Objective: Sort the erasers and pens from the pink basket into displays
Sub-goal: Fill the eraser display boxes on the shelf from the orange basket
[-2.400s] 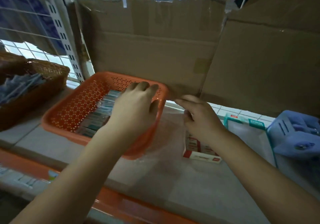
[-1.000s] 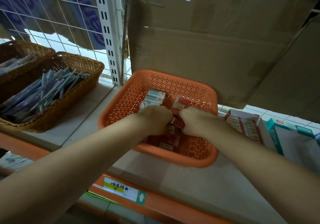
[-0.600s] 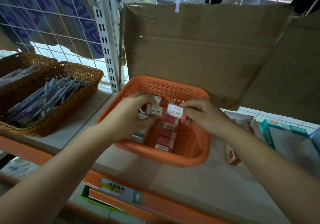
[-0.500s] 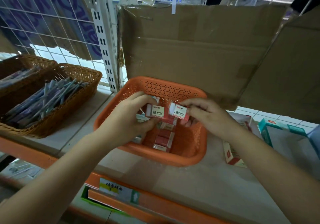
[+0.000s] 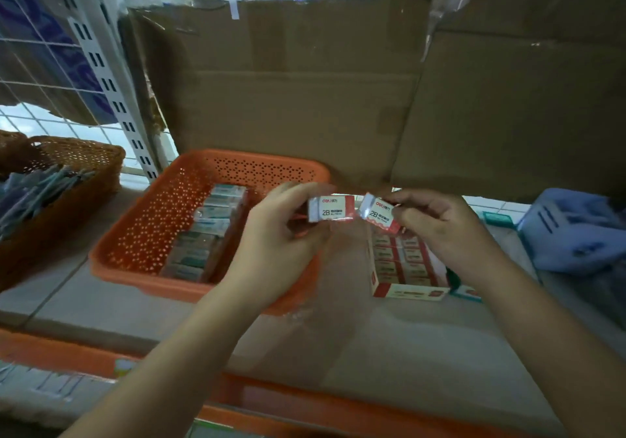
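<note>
An orange-pink perforated basket (image 5: 149, 231) sits on the shelf and holds a row of wrapped green erasers (image 5: 206, 231). My left hand (image 5: 277, 244) grips a red-and-white 2B eraser (image 5: 330, 208) above the basket's right rim. My right hand (image 5: 437, 224) pinches a second red 2B eraser (image 5: 379, 215) beside the first. Under my right hand stands an open red-and-white display box (image 5: 403, 268) filled with several red erasers.
A wicker basket (image 5: 78, 166) of wrapped pens stands at the left. Cardboard sheets (image 5: 298, 92) line the back of the shelf. A teal box (image 5: 496, 219) and a blue plastic basket (image 5: 572, 231) are at the right. The orange shelf edge (image 5: 305, 407) runs along the front.
Both hands lifted out of the basket, each with a red eraser, and moved right. They now sit over the basket's right rim and the display box.
</note>
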